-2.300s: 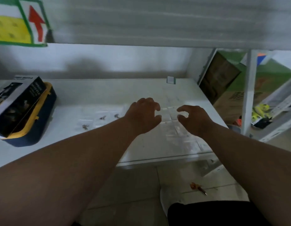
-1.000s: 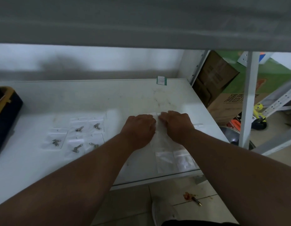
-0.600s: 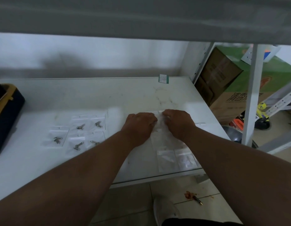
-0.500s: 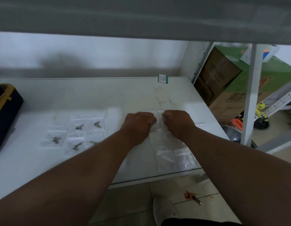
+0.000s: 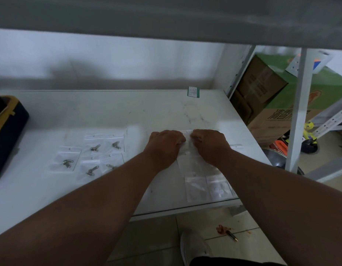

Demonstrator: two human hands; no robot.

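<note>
- Both hands have come down since the oldest frame, where they hovered apart above the bench. Now the left grip and right grip sit close together, knuckles nearly meeting.
- Over the last half second they barely shift.
- Left grip: narrow, with fingers curled under and pinching the top edge of the bag on its left side.
- Right grip: narrow too, with fingers curled and pinching the same edge on its right side.
- That bag is clear and lies flat on the bench, right of the middle. A strip of it shows between the grips and the rest runs back between the wrists.
- Two small bags lie side by side just past its near end, close to the bench's front edge.
- Five parts bags lie in a loose cluster to the left of the left grip, well apart from it. Each holds one metal piece.
- A toolbox, dark with a yellow rim, stands at the far left and is cut off by the frame.
- A tag sits at the bench's back edge.
- A carton stands to the right, behind the shelf post.
- A pen lies on the floor below, near a shoe.
</note>
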